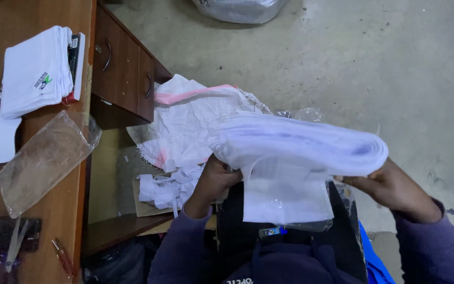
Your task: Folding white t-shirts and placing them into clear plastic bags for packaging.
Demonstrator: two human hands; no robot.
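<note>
A seated person grips a thick stack of folded white garments (300, 144) over the lap, left hand (214, 181) and right hand (392, 186) closed on opposite ends, seemingly mid-bagging beside a wooden desk (53, 210).

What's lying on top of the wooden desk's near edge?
On the desk: an empty clear plastic bag and folded white shirts. What lies beneath the shirts is mostly covered.
</note>
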